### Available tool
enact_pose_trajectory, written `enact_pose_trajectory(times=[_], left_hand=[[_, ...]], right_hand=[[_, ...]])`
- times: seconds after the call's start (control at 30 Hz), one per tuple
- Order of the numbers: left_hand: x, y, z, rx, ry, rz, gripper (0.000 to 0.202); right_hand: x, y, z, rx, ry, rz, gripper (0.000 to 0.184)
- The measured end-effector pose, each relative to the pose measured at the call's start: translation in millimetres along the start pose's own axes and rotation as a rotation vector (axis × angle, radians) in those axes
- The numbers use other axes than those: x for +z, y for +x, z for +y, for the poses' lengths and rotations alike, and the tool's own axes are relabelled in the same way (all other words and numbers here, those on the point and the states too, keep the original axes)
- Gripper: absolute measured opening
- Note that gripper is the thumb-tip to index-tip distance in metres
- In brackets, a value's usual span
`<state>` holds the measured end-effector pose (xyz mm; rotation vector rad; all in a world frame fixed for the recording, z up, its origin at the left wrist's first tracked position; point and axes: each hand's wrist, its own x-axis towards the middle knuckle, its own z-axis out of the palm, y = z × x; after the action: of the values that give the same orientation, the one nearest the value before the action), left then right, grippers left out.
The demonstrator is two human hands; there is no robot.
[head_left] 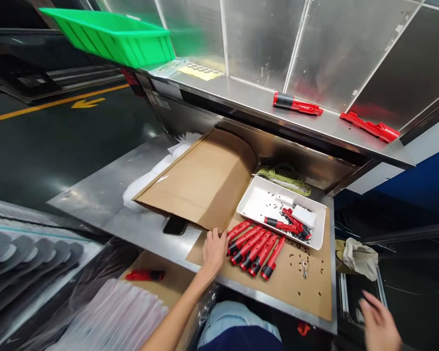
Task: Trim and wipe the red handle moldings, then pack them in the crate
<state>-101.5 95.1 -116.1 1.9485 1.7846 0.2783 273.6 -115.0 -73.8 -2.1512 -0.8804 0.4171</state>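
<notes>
My left hand (pixel 214 252) is at the left end of a row of red and black tube-shaped tool housings (pixel 254 248). Its fingers are curled closed round the near end of the leftmost red housing (pixel 239 229), hiding that end. Just above my knuckles lies the edge of a bent brown cardboard sheet (pixel 205 180). Off the table's right side hangs my right hand (pixel 381 324), smeared by motion, its fingers partly bent and apart, nothing visible in them. A white tray (pixel 244 207) behind the row holds red parts, small black pieces and white blocks.
Loose dark bits and a small metal piece (pixel 304 269) lie on the cardboard-covered table (pixel 278 290). Two red housings (pixel 298 104) rest on the metal shelf, with a green bin (pixel 113 39) at its left. A phone (pixel 175 225) sits beneath the cardboard sheet's edge.
</notes>
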Motion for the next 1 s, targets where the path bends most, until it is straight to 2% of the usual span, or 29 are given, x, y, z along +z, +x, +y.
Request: enact_pose_trajectory(times=[0.1, 0.2, 0.3, 0.37, 0.43, 0.5, 0.57, 0.63, 0.7, 0.73, 0.8, 0.9, 0.93, 1.0], left_hand=[[7.2, 7, -18, 0.015, 0.07, -0.004, 0.033], [13.4, 10, -23, 0.05, 0.088, -0.005, 0.031], [14.7, 8, -22, 0.071, 0.067, 0.015, 0.03], [12.1, 1, -22, 0.06, 0.032, 0.048, 0.031], [5.6, -12, -22, 0.038, -0.021, 0.09, 0.034], [-4.8, -31, -22, 0.035, -0.088, 0.111, 0.039], [-17.4, -51, -16, 0.017, -0.322, 0.071, 0.042], [-29.4, -66, -2, -0.09, -0.806, -0.026, 0.049], [-38.1, -73, 21, -0.258, -1.302, -0.135, 0.063], [-41.0, -73, 34, -0.332, -1.49, -0.197, 0.066], [-43.5, -70, 61, -0.428, -1.764, -0.377, 0.059], [-40.9, -62, 96, -0.469, -1.943, -0.718, 0.05], [-39.2, -61, 105, -0.464, -1.958, -0.793, 0.052], [-36.4, -61, 117, -0.392, -1.949, -0.86, 0.055]], right_hand=[[28, 30, -22, -0.166, 0.007, -0.14, 0.037], [68, 91, -53, -0.288, -0.055, -0.289, 0.037], [102, 142, -76, -0.314, -0.14, -0.341, 0.036], [118, 160, -83, -0.301, -0.174, -0.362, 0.037], [128, 166, -85, -0.279, -0.18, -0.381, 0.037], [133, 165, -85, -0.26, -0.152, -0.394, 0.038], [133, 162, -87, -0.246, -0.088, -0.404, 0.038], [130, 155, -92, -0.233, 0.009, -0.405, 0.043], [124, 142, -100, -0.21, 0.138, -0.406, 0.052], [120, 133, -105, -0.194, 0.21, -0.42, 0.056], [110, 109, -114, -0.157, 0.348, -0.473, 0.065], [96, 69, -126, -0.098, 0.542, -0.566, 0.072], [93, 57, -129, -0.057, 0.648, -0.583, 0.07], [88, 37, -134, 0.044, 0.876, -0.557, 0.064]])
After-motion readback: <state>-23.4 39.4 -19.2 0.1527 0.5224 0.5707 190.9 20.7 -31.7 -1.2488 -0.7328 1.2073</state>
